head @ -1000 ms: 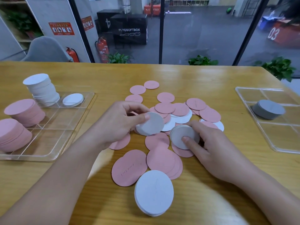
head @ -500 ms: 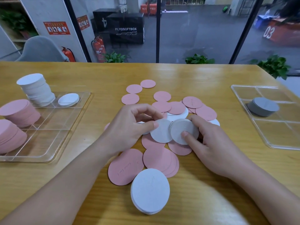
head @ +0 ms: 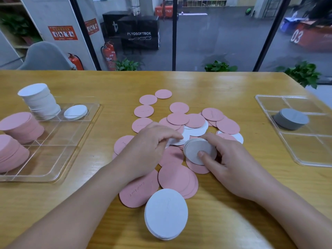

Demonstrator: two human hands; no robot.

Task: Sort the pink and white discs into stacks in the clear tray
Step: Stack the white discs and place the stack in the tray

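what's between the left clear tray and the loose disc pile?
Bare tabletop only, in the head view: nothing lies between the clear tray and the pile's nearest pink disc.

Both forearms reach forward, the left hand (head: pixel 150 144) curled knuckles-up, the right hand (head: pixel 231 159) with thumb extended inward.

Two bare forearms enter from the lower edge; no sleeve reaches into view on either; left hand (head: pixel 150 148) and right hand (head: pixel 231 164) both ungloved; no ring, watch or band visible on fingers or wrists; nails short and unpainted where they show.
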